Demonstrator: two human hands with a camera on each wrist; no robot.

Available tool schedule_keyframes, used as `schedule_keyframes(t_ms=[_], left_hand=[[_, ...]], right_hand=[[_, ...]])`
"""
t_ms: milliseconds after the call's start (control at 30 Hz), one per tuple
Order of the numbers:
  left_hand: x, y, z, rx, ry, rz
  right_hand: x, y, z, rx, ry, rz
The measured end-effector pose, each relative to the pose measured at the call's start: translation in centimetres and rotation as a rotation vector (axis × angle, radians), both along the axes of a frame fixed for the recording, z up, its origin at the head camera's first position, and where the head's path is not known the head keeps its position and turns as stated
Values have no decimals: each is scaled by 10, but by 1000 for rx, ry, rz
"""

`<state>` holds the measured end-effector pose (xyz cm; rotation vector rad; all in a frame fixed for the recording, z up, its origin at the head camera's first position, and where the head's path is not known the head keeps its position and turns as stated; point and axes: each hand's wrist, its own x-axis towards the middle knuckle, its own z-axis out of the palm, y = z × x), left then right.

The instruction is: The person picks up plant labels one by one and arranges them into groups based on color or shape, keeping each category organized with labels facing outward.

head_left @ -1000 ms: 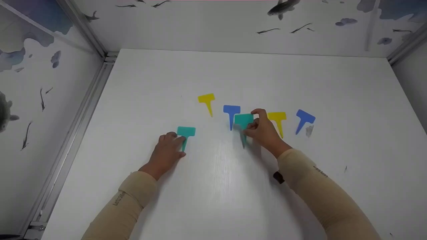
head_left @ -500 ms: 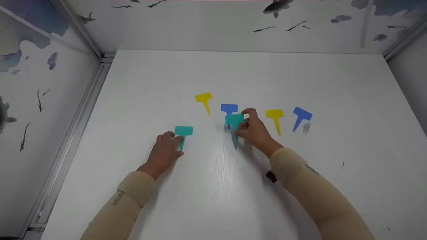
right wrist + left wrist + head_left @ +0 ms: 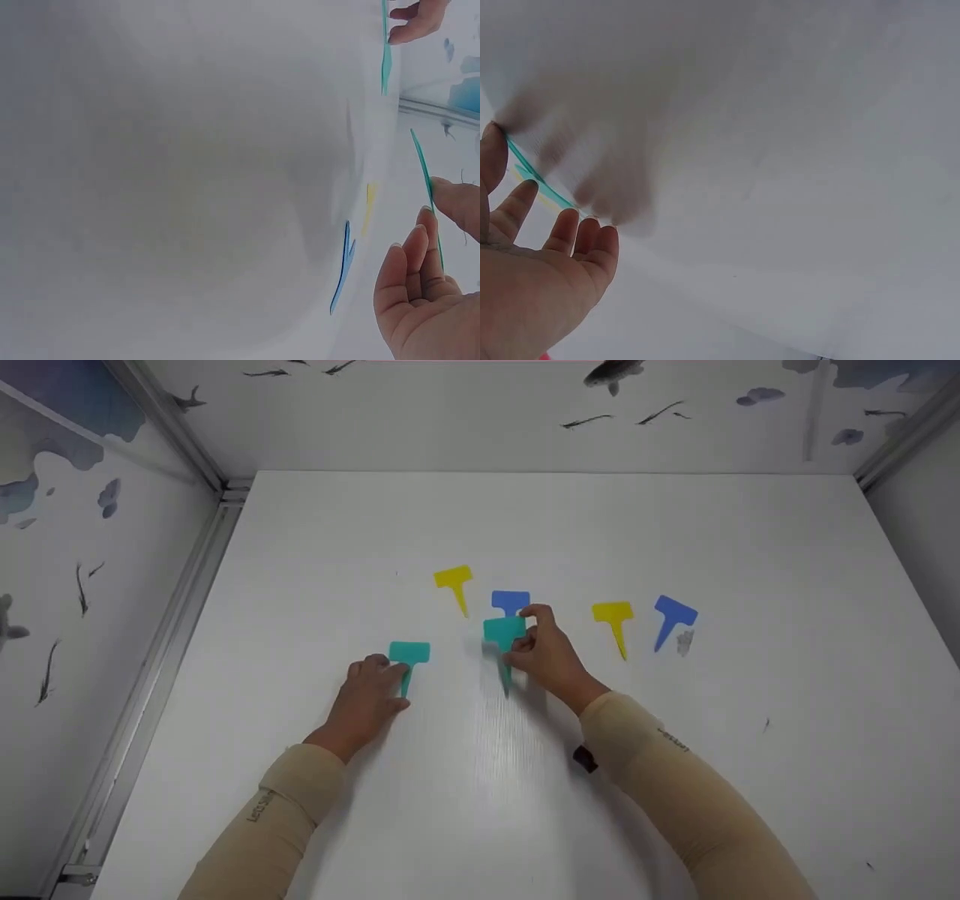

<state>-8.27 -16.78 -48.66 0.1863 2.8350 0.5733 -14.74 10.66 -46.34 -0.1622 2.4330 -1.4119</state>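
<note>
A teal T-shaped plant label [image 3: 505, 630] is pinched between the thumb and fingers of my right hand [image 3: 551, 656]. It is held above the table, as its shadow and the right wrist view show, and partly covers a blue T-shaped label [image 3: 511, 601]. My left hand [image 3: 364, 697] rests on the table beside a second teal label [image 3: 409, 652], with fingertips touching its stem. In the left wrist view, that hand's fingers [image 3: 562, 229] are spread and loosely bent, with the teal label [image 3: 551, 193] lying flat under them.
A yellow label [image 3: 454, 579] lies behind the blue one. Another yellow label [image 3: 615, 615] and a blue label [image 3: 675, 613] lie to the right, near a grey smudge [image 3: 685, 643]. White panels [image 3: 450, 420] wall the white table [image 3: 480, 825] at the back and left.
My right hand has carried its teal label leftward, from beside the right yellow label to in front of the middle blue label. The left hand stays in place; the head view shifts slightly.
</note>
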Motion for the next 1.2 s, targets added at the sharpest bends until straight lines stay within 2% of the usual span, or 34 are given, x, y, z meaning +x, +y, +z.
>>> schedule_keyframes(t_ms=[533,900,1200], left_hand=[[1,-4,-1,5,-4,8],[0,-3,-1,-13,15,-6],[0,-1,-1,-19,-4,2]], right_hand=[[3,-29,-8,27,-76,-32],[5,-43,-9,65,-96,0],[6,-51,-8,58,-111,17]])
